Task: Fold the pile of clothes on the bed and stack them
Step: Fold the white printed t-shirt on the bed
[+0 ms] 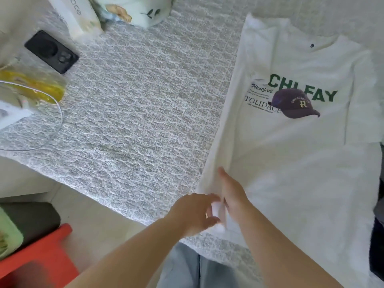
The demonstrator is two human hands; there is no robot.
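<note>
White T-shirt (291,154) lies print-up on the right part of the bed (135,113), collar toward the far edge, hem at the near edge. Its left side is turned inward in a long fold that covers the start of the green lettering. Both hands meet at the near left corner of the shirt, touching each other. Left hand (195,213) pinches the hem corner, thumb under, fingers curled over the cloth. Right hand (233,194) lies flat along the fold, fingers straight, pressing it down. Black phone (52,51) sits near the far left corner of the bed, a yellow-tinted clear bag (31,86) just nearer along the left edge. Dark clothing (377,235) shows at the right edge, beside the shirt
</note>
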